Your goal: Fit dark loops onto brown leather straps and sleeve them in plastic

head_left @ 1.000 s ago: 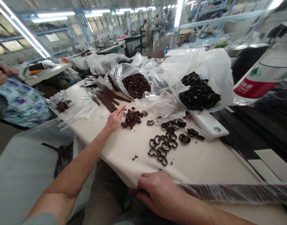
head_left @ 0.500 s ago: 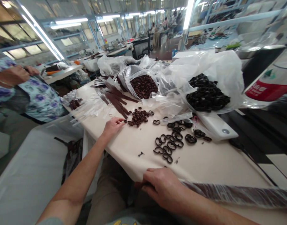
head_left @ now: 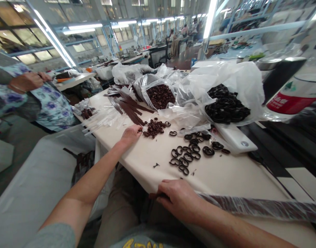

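Observation:
My left hand (head_left: 132, 134) reaches to the near side of a pile of small dark brown loops (head_left: 155, 128). Its fingertips are pinched together on one small loop (head_left: 140, 131), mostly covered by the fingers. At the table's front edge my right hand (head_left: 177, 197) is closed around a dark brown strip (head_left: 153, 195), whose end sticks out past the fingers; the rest is hidden under the hand. Larger black double loops (head_left: 188, 157) lie between the two hands. Flat brown strips (head_left: 130, 110) fan out behind the pile.
Behind stand a bag of brown loops (head_left: 161, 96) and a bag of black loops (head_left: 226, 105). A plastic-wrapped brown strip (head_left: 253, 205) lies beyond my right forearm. At left are a white bin (head_left: 41, 168) and a co-worker's hands (head_left: 28, 81). A bottle (head_left: 292, 96) stands at right.
My left hand has moved slightly right and closed on a small loop at the pile's edge. My right hand keeps its hold at the table edge. The view has shifted a little.

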`<state>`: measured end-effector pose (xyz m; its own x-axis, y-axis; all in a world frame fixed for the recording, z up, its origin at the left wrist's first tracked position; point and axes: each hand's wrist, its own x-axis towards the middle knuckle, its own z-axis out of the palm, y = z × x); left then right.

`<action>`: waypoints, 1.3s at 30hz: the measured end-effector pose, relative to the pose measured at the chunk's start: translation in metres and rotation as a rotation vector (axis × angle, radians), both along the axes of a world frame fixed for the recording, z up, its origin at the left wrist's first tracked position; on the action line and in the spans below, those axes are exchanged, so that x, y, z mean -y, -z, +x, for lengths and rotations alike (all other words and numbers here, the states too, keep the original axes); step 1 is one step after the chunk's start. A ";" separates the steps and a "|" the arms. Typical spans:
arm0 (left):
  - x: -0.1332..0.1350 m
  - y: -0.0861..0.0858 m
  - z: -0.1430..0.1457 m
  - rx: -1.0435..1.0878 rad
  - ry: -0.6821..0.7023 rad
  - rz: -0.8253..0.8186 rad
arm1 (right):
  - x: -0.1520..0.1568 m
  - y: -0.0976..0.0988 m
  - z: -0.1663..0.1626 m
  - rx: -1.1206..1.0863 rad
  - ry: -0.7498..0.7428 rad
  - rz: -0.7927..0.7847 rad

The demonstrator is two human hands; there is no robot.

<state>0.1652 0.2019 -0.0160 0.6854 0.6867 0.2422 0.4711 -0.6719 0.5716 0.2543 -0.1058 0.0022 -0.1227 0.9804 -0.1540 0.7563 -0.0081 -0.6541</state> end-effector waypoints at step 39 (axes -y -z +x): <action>0.184 -0.007 -0.055 0.501 0.003 -1.137 | 0.003 -0.016 0.023 0.155 0.116 0.445</action>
